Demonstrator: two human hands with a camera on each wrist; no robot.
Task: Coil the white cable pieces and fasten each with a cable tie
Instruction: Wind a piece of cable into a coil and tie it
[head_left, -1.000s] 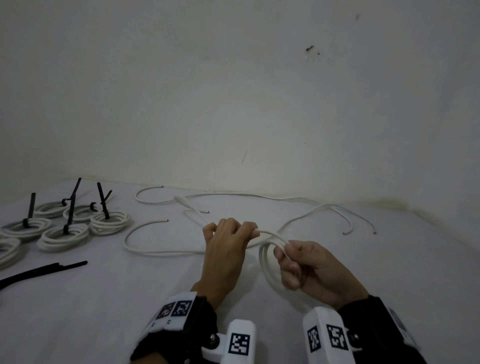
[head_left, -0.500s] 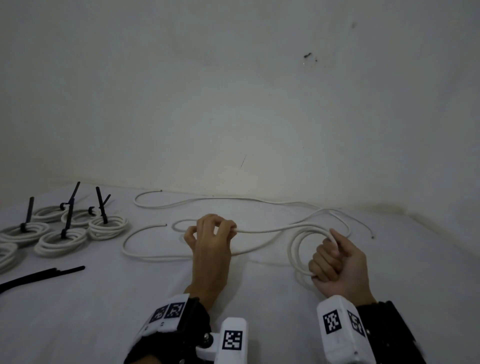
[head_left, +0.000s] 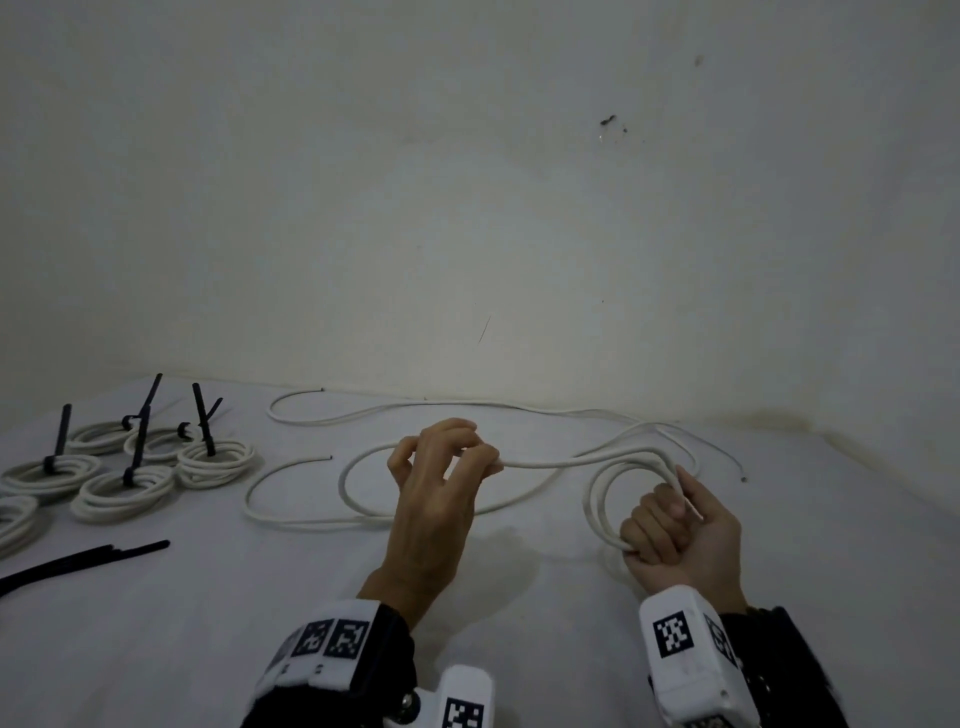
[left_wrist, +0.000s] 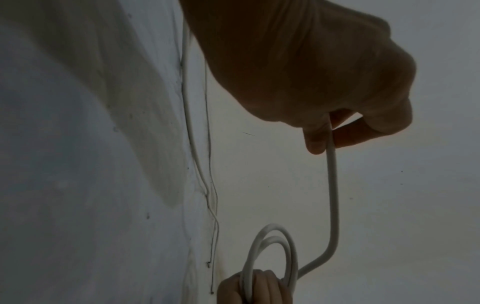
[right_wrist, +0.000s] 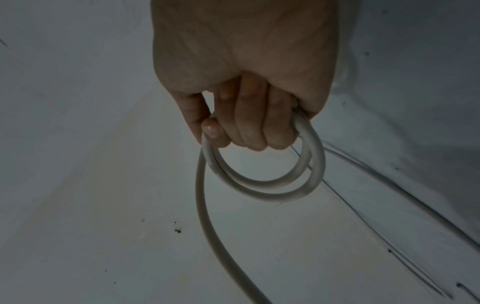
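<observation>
Two loops of white cable (head_left: 605, 499) gripped in right hand (head_left: 675, 540); left hand (head_left: 436, 493) pinches its straight run. Five tied coils (head_left: 124, 483), far left.

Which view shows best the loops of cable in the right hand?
The right wrist view: two loops hang clearly from the right hand. The head view shows them smaller, the left wrist view only partly.

A bare indoor room of unclear use: a plain, scuffed off-white wall (head_left: 467, 208) meets a surface covered with white sheet (head_left: 779, 519). Tied cable coils (head_left: 124, 483), spare black cable ties (head_left: 78, 561) and loose white cable (head_left: 415, 410) suggest a makeshift workspace.
</observation>
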